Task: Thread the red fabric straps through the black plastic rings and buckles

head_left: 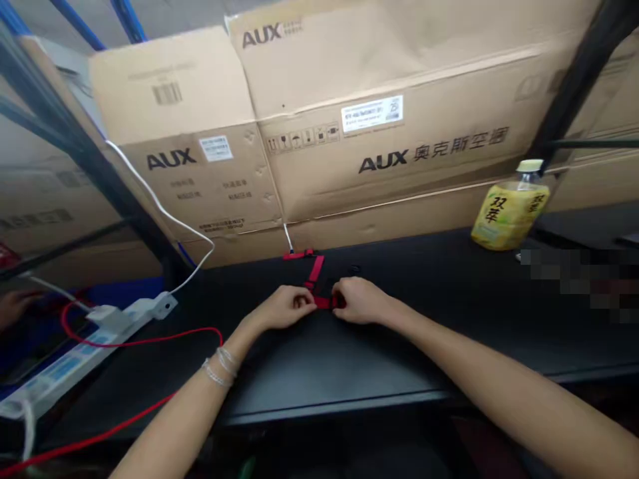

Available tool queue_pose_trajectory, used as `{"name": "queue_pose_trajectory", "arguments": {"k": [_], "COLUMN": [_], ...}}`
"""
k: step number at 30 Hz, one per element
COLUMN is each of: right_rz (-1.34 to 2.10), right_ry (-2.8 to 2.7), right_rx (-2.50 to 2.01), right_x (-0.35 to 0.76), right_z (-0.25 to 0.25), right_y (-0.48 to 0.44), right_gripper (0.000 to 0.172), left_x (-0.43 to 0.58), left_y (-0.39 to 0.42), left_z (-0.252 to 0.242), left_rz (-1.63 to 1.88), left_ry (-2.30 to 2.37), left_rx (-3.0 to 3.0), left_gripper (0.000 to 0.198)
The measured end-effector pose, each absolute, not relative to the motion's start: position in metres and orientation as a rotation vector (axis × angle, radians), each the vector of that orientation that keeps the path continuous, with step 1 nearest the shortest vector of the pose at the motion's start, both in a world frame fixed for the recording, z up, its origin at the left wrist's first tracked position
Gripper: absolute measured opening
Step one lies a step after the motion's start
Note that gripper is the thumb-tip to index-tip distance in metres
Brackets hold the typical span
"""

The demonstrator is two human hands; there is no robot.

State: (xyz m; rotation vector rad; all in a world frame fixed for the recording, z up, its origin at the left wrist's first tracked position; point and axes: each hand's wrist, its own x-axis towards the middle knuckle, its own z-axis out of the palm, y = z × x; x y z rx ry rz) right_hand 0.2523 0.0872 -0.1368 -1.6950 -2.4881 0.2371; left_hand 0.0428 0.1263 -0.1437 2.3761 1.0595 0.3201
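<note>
A red strap with black buckles lies on the black tabletop, its far end running towards the cardboard boxes. My left hand pinches the strap's near stretch from the left. From the right, my right hand has its fingers closed around the same strap, close to a dark buckle that they partly cover. A short piece of red webbing shows between the two hands. Just behind my right hand is a small black object, too small to make out.
Large AUX cartons stand along the back. A yellow-labelled bottle stands at the right. On the left lie a white power strip and a red cable. Another person's hand shows at the far left.
</note>
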Motion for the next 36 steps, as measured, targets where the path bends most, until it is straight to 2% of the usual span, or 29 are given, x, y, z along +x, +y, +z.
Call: {"name": "queue_pose_trajectory", "arguments": {"k": [36], "right_rz": [0.198], "right_ry": [-2.495], "right_rx": [-1.679], "right_x": [0.2519], "right_z": [-0.1372], "right_y": [0.0857], "right_gripper": [0.025], "left_x": [0.0435], "left_y": [0.1264], "left_z": [-0.1442], "left_rz": [0.332], "left_ry": [1.076], "left_rx": [2.374], "left_gripper": [0.036]}}
